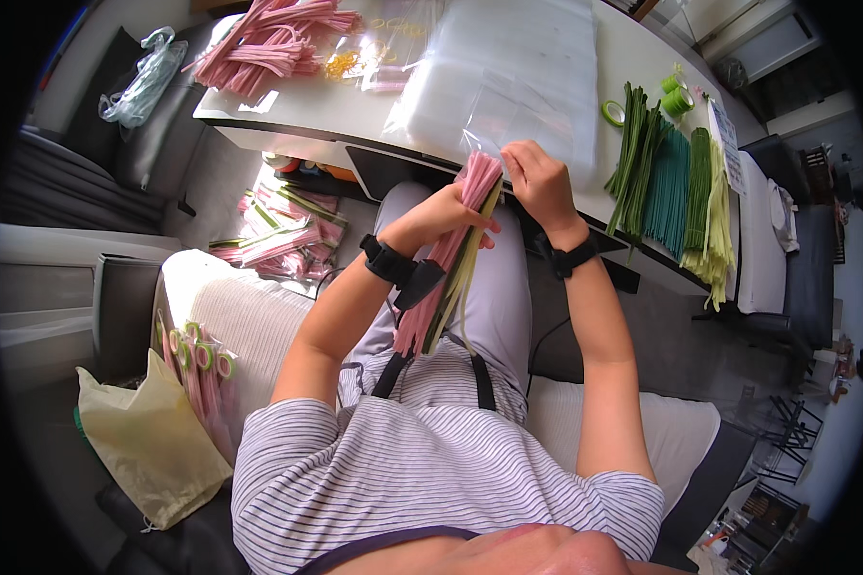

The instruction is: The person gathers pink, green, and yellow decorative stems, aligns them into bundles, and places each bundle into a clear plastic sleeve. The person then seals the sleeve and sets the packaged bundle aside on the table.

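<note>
My left hand (pixel 446 215) is closed around a long bundle of pink chenille stems (pixel 442 269), held over my lap. Dark green and pale yellow-green stems (pixel 463 277) run along the bundle's right side. My right hand (pixel 539 180) is by the bundle's upper end, fingers curled and thumb against the index finger. Whether it pinches anything is too fine to make out. A bit of clear plastic film (pixel 472 138) glints just above the pink tips. Behind the hands, a stack of clear plastic sleeves (pixel 510 79) lies on the white table (pixel 295 122).
Pink stems (pixel 273 54) and yellow rubber bands (pixel 345 65) lie at the table's far left. Green stems (pixel 667 187) and green tape rolls (pixel 676 102) are on the right. Wrapped bundles (pixel 280 230) lie low at left. A cream drawstring bag (pixel 151 438) stands beside packs with tape rolls (pixel 205 356).
</note>
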The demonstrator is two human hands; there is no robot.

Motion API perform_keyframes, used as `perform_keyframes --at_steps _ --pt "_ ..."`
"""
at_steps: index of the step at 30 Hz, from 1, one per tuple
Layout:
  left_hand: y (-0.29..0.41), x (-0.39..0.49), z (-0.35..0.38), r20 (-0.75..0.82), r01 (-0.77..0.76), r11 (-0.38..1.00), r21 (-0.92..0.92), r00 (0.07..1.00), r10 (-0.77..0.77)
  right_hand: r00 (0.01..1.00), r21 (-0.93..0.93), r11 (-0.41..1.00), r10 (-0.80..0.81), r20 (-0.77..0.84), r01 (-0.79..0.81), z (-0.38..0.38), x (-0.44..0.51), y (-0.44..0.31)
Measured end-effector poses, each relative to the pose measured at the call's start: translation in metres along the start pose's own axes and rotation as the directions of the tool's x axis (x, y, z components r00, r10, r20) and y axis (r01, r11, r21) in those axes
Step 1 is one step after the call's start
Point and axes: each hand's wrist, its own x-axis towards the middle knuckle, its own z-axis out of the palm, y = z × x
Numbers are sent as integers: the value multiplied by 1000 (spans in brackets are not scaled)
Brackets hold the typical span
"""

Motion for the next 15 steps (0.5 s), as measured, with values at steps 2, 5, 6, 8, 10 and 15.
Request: perform_keyframes --at_steps 2,5,6,8,10,15 --pt "0 -1 1 -4 -16 998 -69 1000 16 990 -111 984 -139 16 140 -1 -2 -1" --pt "2 -2 0 44 -91 982 -165 994 99 959 -231 931 -278 46 281 -1 -6 -2" --pt "2 -2 -1 51 -68 976 -205 995 80 947 -260 912 -320 39 319 -1 -7 -3" --pt "1 -1 -4 90 -47 951 -307 993 79 933 -290 889 -355 56 355 1 -8 -5" --pt "0 2 -7 27 43 962 -269 999 -37 936 -283 893 -350 51 349 3 -11 -6" --pt "-11 6 -14 -62 63 948 -312 994 -87 994 -47 999 3 106 2 8 -33 -3"
